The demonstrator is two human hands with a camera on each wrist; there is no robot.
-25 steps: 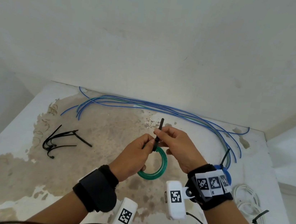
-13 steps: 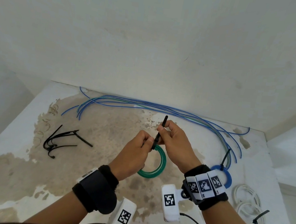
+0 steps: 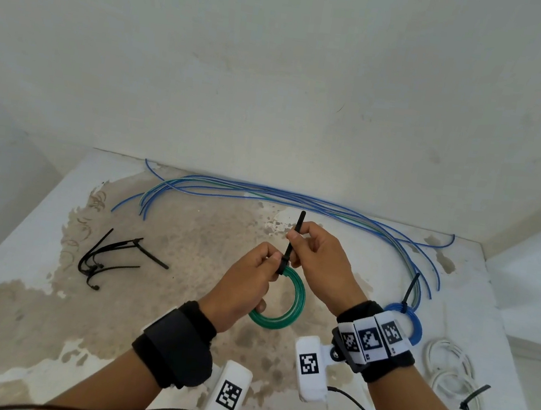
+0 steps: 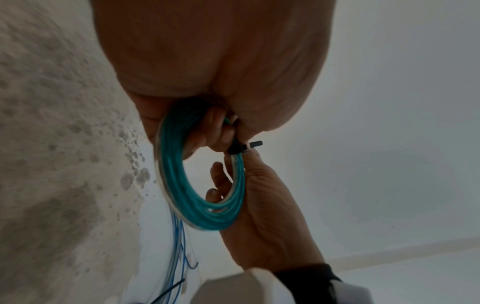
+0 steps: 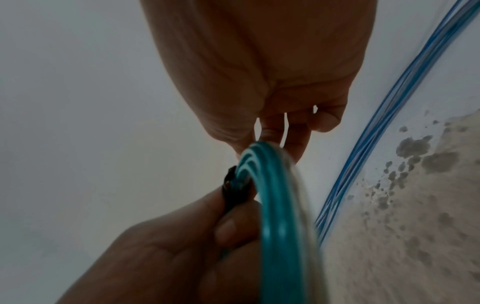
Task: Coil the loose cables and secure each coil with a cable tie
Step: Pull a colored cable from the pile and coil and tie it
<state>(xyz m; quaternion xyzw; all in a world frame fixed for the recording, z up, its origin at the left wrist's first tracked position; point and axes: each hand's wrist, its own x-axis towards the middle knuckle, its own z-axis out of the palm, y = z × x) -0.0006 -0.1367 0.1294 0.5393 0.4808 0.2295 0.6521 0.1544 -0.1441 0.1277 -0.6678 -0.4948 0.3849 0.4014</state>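
A white counter (image 3: pixel 29 276) with a wide brown stain across its middle carries the things. Loose blue cables (image 3: pixel 297 198) lie in a long curve along its far edge. A bunch of black cable ties (image 3: pixel 107 260) lies at the left. At the right lie a tied blue coil (image 3: pixel 413 321) and tied white coils (image 3: pixel 453 373).

Your green cable coil (image 3: pixel 293 306) looks like glossy, smooth plastic; its black cable tie (image 3: pixel 291 246) is matt plastic. The white worktop (image 3: pixel 29 276) is rough, with worn brown patches. Your wrist straps (image 3: pixel 175 343) are matt black cloth.
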